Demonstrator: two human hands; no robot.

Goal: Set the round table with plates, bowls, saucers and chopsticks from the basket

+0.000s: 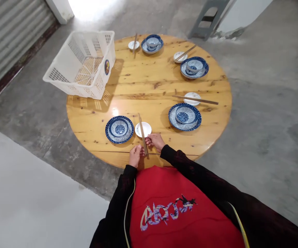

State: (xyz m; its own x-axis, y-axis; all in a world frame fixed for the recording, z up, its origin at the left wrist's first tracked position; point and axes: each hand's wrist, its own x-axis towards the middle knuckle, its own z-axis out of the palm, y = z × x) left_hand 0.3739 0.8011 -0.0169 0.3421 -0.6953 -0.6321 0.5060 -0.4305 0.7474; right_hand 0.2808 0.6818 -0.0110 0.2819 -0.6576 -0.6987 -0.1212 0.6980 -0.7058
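Red apron [180, 206] over dark sleeves fills the bottom of the view, and just past it both hands meet at the near edge of a round wooden table [128, 86]. Left hand [135, 155] rests at the table edge with its fingertips pinching the near end of a pair of chopsticks [143, 136]; right hand [156, 141] pinches the same pair from the other side, a little farther up. These chopsticks lie close together, nearly parallel, pointing away from the person, and their middle crosses the left rim of a small white dish [145, 128]. Just left of that dish sits a blue-patterned plate [119, 129] with a bowl nested in it. To the right, apart from the hands, a second blue plate [184, 117] carries a bowl, with another white dish [192, 97] beyond it and chopsticks laid across that dish. Farther along the right side stands a third plate [194, 67] with bowl, dish and chopsticks, and at the far edge a fourth [152, 44] set the same way. A white plastic basket [83, 65] sits tilted on the table's far left, overhanging the edge. Grey concrete floor surrounds the table, with a corrugated shutter at upper left.
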